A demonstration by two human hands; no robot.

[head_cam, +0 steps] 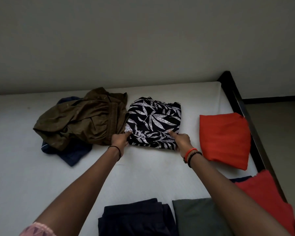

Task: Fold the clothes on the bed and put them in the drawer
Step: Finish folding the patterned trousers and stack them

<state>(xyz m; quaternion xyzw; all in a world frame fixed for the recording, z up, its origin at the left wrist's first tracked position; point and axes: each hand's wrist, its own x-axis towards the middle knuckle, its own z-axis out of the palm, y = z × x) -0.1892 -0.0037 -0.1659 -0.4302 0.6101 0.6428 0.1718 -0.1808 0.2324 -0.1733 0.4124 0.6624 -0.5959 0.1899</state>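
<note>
MID-FOLD ON THE BED: At centre frame I had both hands out over the bed [143, 178], on the near edge of the folded leaf-print garment [153, 123]. My left hand [120, 141] pinched its lower-left corner, thumb on top. My right hand [181, 142] gripped the lower-right corner, with one of its fingers [173, 134] laid straight across the print. I judged that taking both near corners at once kept the folded layers together, ready for a lift or one last fold.

The crumpled olive-brown garment [82, 120] touched it on the left and lay over a navy garment [70, 155]. Both looked unfolded and were waiting their turn. Folded pieces sat apart from that heap. A red garment [225, 138] lay at right, near the dark bed frame [235, 97]. A dark navy garment [136, 217] and a grey-green garment [197, 215] lay side by side at the bottom edge, with more red cloth [266, 198] at lower right.

No drawer appeared in the frame, so I could not tell what it held. Every garment in view was on the bed.
</note>
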